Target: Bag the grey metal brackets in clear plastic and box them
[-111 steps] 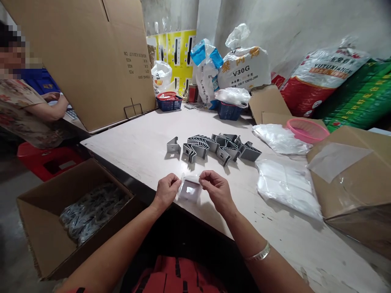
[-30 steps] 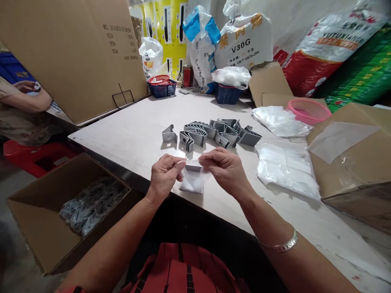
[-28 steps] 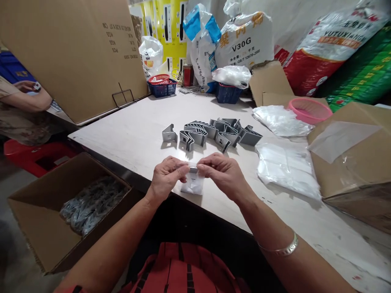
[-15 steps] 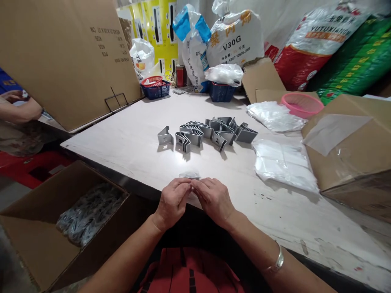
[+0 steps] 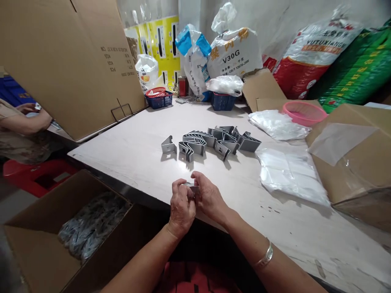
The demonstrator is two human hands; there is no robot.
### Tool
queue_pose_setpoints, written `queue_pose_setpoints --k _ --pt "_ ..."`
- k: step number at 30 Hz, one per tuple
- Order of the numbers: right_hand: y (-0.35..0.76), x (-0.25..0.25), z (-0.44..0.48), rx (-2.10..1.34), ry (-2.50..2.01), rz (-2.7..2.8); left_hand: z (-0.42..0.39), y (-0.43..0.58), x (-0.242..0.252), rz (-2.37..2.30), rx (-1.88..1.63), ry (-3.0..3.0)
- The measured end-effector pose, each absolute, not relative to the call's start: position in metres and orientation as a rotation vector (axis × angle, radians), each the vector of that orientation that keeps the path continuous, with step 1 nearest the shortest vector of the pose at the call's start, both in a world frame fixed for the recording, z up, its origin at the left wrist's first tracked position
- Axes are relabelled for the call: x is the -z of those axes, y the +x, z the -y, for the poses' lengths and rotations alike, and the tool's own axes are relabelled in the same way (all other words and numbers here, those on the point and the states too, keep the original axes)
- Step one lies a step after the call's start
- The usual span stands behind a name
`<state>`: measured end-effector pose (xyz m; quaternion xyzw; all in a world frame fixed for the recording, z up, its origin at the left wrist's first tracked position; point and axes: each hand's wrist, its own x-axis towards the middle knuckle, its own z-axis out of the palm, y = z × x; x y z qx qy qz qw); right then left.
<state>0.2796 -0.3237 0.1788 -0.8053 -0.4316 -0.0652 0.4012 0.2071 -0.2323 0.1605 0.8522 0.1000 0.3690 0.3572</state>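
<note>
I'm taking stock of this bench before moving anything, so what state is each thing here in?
Left hand: closed, gripping the small metal bracket.
Right hand: fingers curled on the same bracket.
Small metal bracket: held between both hands, mostly hidden.
Bent metal brackets: lying in a loose, overlapping row on the table.
Cardboard carton: open, holding bagged metal parts.
Clear plastic bags: piled flat.

- The small metal piece (image 5: pixel 191 185) is mostly hidden by the fingers of the left hand (image 5: pixel 182 205) and right hand (image 5: pixel 208 196); its shape cannot be told.
- The packets in the cardboard box (image 5: pixel 36 244) are too blurred to make out.
- The co-worker's arm (image 5: pixel 30 121) is cut off by the left edge.
- The red garment (image 5: pixel 195 278) is cut off by the bottom edge.
- The print on the cardboard flap (image 5: pixel 113 61) is too small to read.
</note>
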Motion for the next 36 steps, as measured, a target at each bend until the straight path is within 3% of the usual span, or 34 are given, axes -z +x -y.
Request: queue_pose_setpoints --k 8,15,21,30,36 --pt "0.291 -0.179 0.310 -0.194 -1.935 1.113 0.211 0.214 -0.185 -0.408 -0.433 2.334" --pt "0.285 -0.191 0.334 -0.451 -1.651 0.994 0.174 0.223 -0.208 0.182 -0.557 2.848" --pt "0.284 -0.181 0.374 -0.142 -1.833 0.744 0.106 0.235 -0.214 0.658 -0.524 3.152" --pt "0.349 -0.178 0.465 0.789 -2.451 0.516 0.037 0.258 -0.194 0.916 -0.754 3.283" --pt "0.408 -0.159 0.481 0.927 -2.606 0.291 0.019 0.258 -0.203 0.992 -0.757 3.246"
